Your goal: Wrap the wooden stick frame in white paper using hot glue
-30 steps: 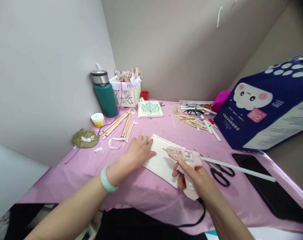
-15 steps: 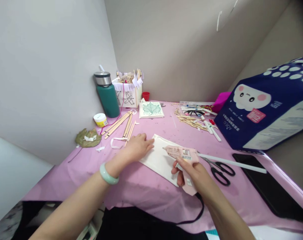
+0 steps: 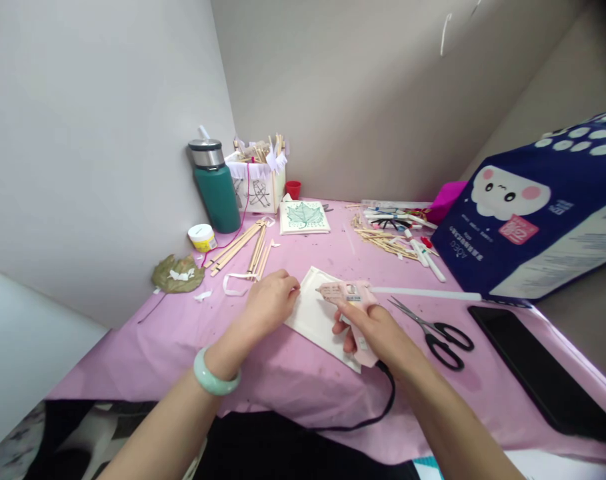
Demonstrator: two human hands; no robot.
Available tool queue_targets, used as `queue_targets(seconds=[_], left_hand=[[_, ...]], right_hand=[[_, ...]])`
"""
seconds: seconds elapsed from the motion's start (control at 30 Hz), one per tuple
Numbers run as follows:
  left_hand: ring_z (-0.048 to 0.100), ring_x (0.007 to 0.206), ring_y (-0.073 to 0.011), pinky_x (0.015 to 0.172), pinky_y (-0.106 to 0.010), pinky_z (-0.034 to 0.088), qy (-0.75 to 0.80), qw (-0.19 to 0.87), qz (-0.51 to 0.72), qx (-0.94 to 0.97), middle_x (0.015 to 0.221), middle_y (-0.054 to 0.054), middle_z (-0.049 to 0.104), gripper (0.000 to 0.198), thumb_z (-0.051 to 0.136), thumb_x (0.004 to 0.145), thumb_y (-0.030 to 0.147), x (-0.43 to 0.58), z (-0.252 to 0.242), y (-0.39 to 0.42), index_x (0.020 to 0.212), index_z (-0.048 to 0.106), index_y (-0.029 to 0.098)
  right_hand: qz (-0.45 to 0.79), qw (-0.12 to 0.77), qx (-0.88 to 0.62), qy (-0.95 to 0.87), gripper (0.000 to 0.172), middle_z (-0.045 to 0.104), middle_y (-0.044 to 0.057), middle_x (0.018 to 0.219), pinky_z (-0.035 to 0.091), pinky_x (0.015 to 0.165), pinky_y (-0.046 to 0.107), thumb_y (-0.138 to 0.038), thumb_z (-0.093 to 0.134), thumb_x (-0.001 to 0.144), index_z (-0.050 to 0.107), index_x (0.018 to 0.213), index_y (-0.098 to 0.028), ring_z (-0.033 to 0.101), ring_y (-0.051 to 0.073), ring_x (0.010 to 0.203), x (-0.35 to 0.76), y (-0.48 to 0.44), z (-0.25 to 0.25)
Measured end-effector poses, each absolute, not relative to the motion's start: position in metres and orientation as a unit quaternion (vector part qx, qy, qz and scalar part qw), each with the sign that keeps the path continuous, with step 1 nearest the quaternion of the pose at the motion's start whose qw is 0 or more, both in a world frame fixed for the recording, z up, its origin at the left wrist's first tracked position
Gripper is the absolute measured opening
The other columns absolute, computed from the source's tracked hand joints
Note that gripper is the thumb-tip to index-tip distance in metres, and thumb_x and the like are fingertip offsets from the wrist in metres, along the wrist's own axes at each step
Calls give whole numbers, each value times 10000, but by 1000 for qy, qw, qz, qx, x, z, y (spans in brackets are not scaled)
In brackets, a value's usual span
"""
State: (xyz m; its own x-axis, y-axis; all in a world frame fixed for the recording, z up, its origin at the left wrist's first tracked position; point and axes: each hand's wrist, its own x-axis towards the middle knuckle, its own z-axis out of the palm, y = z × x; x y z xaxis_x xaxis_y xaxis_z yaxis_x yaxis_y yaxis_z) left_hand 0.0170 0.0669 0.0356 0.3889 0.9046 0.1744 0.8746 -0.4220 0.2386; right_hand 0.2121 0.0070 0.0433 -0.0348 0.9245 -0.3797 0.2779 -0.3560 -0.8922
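My right hand [image 3: 365,327] grips a pale pink glue gun [image 3: 355,291], a long white glue stick [image 3: 427,293] poking out of its back. The gun's nozzle points left, over a white flat panel [image 3: 310,310] that lies on the pink cloth. At the panel's left edge is my left hand [image 3: 273,303], its fingers curled and drawn together. Whether they pinch the edge or something small is hidden. To the right of my right hand lie black-handled scissors [image 3: 435,332], blades slightly apart.
A green bottle [image 3: 217,193], a decorated box of sticks [image 3: 260,183], a red cup [image 3: 293,190] and a leaf-print panel [image 3: 304,217] stand behind. Wooden sticks [image 3: 239,248] and a dried leaf [image 3: 177,273] lie left. Markers [image 3: 427,260], a blue package [image 3: 513,227] and a black phone [image 3: 543,367] are right.
My right hand has moved the glue gun left and slightly up over the panel, away from the scissors. My left hand's fingers have drawn back to the panel's edge and curled in.
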Motion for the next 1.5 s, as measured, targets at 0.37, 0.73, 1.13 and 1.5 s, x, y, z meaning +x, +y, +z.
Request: queue_targets(seconds=[0.37, 0.73, 1.13, 1.5], left_hand=[[619, 861, -188, 737, -289, 458, 513, 70, 156, 841, 946, -50, 653, 219, 481, 863, 182, 13, 35, 67, 923, 691, 201], [631, 873, -292, 714, -380, 456, 545, 1, 25, 838, 873, -189, 656, 273, 416, 822, 73, 64, 36, 84, 874, 683, 83], [630, 706, -169, 593, -243, 410, 586, 152, 88, 791, 775, -41, 713, 208, 516, 746, 256, 34, 26, 114, 803, 704, 190], [592, 648, -156, 541, -237, 360, 579, 224, 134, 773, 712, -31, 694, 204, 526, 711, 276, 29, 26, 116, 740, 701, 175]], right_hand=[[490, 293, -644, -510, 509, 596, 25, 477, 350, 401, 211, -636, 497, 811, 646, 730, -155, 517, 112, 403, 212, 21, 39], [476, 298, -658, -502, 563, 624, 52, 514, 381, 404, 207, -668, 483, 805, 663, 734, -140, 561, 127, 432, 214, 19, 38], [538, 317, -626, -466, 426, 680, 59, 646, 391, 352, 185, -560, 552, 808, 600, 717, -146, 549, 97, 381, 205, 43, 32], [529, 293, -638, -477, 429, 643, 48, 513, 384, 343, 183, -530, 536, 830, 598, 649, -147, 559, 115, 360, 199, 53, 32]])
